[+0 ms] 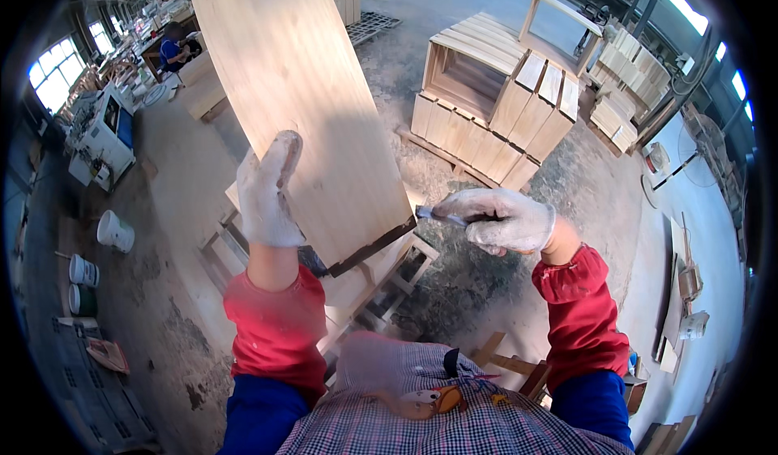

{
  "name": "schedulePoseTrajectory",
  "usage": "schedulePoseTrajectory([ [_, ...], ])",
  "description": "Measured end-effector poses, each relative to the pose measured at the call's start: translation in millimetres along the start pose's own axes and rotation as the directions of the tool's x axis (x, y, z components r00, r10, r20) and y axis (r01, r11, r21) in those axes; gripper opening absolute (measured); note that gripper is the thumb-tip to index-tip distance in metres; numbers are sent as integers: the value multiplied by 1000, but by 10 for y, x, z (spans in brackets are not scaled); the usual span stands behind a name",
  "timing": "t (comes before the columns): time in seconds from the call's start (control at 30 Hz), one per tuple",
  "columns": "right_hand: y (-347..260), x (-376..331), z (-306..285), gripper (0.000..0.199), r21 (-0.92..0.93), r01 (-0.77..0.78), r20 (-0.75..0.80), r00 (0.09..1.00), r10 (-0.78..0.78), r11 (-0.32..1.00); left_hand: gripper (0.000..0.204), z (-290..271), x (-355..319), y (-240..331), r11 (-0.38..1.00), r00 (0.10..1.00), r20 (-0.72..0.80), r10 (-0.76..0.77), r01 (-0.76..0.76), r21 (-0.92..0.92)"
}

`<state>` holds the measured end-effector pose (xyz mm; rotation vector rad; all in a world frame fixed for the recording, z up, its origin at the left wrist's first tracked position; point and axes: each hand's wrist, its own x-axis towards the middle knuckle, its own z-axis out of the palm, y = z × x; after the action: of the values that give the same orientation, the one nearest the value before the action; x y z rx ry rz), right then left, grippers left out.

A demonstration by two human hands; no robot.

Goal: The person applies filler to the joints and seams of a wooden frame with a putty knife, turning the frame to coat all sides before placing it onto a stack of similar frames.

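My left hand (270, 192) lies flat against the long pale board (300, 98), propping it tilted — my right hand (502, 220) pinches a small scraper (433, 213) at the board's near corner. Next, I judge, a steady edge stroke; wooden crates (494, 106) sit beyond.

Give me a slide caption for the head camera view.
Gloved left hand steadies a wooden board while the right hand holds a small tool to its edge.

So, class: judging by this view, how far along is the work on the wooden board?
Done: finished-looking wooden boxes are stacked behind. In hand: the left hand steadies the tilted wooden board while the right hand holds a small blade-like tool at its dark lower edge. Left: how much of that edge remains cannot be told.
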<state>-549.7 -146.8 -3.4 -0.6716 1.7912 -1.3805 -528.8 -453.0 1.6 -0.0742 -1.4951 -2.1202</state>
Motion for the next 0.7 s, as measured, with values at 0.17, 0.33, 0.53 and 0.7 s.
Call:
schedulePoseTrajectory([
  [0.17,40,11,-71,48,-44,-94,145,985,99,995,22,12,-67,83,977,984,-53,-173,164,-138],
  [0.33,-179,-266,70,53,133,111,-98,990,-99,985,21,40,-261,117,986,984,58,-167,166,22],
  [0.53,-506,-104,633,51,-292,388,-444,754,-484,874,22,201,-662,227,937,935,69,-348,345,52],
  [0.7,-922,79,1047,48,-715,367,-393,493,-776,595,19,66,-973,7,951,937,165,-307,297,84],
])
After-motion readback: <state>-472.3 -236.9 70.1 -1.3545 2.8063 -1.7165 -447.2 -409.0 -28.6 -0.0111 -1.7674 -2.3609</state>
